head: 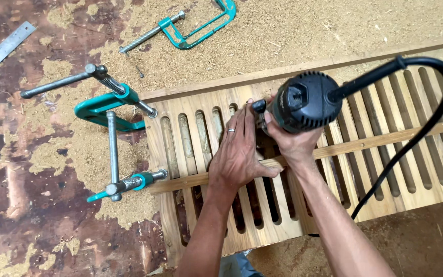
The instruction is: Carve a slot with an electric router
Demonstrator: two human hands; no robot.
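Note:
A slotted wooden panel (385, 169) lies across the bench with a thin guide strip (385, 138) laid over it. My right hand (296, 146) grips a dark green trim router (303, 102) standing on the panel beside the strip. My left hand (237, 154), with a ring on one finger, rests flat on the slats and strip, fingertips touching the router's base. The router's black cord (426, 123) loops right and down over the panel.
Two teal clamps (106, 110) (129, 183) pin the panel's left end and the strip. A third teal clamp (196, 28) lies loose at the top in sawdust (283, 36). A steel ruler (1, 51) rests at top left.

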